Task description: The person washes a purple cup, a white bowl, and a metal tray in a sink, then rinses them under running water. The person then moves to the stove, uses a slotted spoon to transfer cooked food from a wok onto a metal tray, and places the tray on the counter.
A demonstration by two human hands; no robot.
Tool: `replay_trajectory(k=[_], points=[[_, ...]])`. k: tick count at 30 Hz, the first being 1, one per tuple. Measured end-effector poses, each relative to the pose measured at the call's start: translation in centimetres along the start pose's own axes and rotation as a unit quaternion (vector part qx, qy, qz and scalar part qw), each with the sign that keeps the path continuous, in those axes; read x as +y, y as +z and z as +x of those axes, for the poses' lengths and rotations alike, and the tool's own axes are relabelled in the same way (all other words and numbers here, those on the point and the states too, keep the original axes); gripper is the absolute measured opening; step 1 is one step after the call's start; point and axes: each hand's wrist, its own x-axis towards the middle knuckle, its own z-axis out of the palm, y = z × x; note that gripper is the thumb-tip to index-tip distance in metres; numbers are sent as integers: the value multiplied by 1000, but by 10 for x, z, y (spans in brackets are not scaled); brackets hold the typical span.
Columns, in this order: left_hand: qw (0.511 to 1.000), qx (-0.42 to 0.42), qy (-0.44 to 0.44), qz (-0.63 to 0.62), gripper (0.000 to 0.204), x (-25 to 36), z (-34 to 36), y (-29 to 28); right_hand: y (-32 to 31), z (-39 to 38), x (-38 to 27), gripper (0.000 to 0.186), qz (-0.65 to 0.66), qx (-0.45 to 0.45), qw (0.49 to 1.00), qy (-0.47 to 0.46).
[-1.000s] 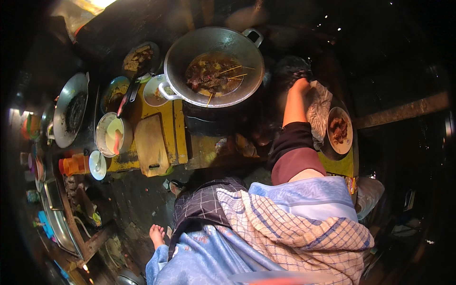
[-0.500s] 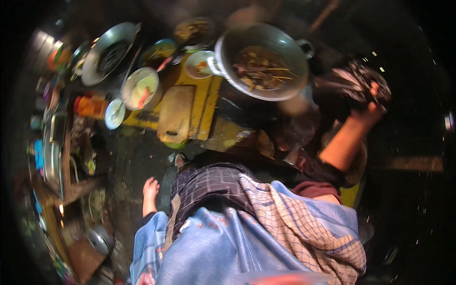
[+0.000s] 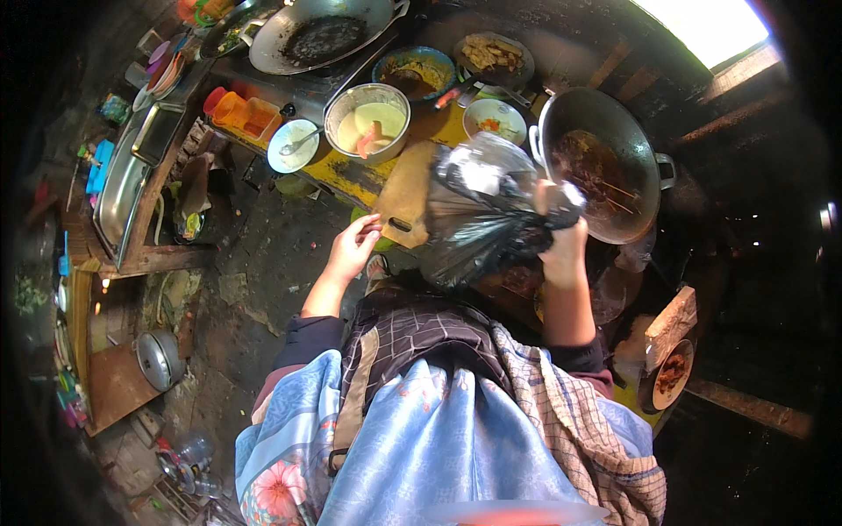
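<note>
A crumpled black plastic bag hangs from my right hand, which is closed round its gathered end. The bag is in front of me and covers part of a wooden cutting board; what is inside it cannot be made out. My left hand is raised with its fingers apart, their tips by the board's near left corner, holding nothing. Just beyond my right hand sits a large two-handled wok with dark food and thin sticks in it. Behind the board stands a pot of pale batter with an orange-pink utensil.
A white bowl with a spoon, orange containers, a blue-rimmed bowl and a plate of fried food line the yellow table. A big wok stands far left. A metal sink is at left, a lidded pot below.
My right hand has brought the black bag from the far right to in front of me. My left hand has risen from my side toward the cutting board. The view has turned rightward.
</note>
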Motion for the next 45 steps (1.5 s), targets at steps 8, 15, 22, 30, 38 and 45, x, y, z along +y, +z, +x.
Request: replay_trajectory(k=[8, 15, 22, 30, 38, 45], points=[[964, 121, 161, 174, 13, 30, 64, -27, 22, 71, 99, 32, -570, -307, 749, -141], [901, -22, 231, 367, 34, 10, 129, 11, -30, 63, 135, 44, -677, -268, 684, 45], [883, 38, 279, 376, 85, -13, 105, -18, 9, 63, 53, 49, -507, -54, 832, -221], [839, 245, 236, 424, 75, -31, 105, -32, 111, 84, 171, 53, -648, -182, 733, -98], [852, -124, 254, 440, 25, -67, 50, -34, -19, 81, 215, 58, -568, -107, 790, 206], [889, -27, 357, 284, 10, 13, 22, -61, -14, 71, 127, 37, -240, -181, 908, 293]])
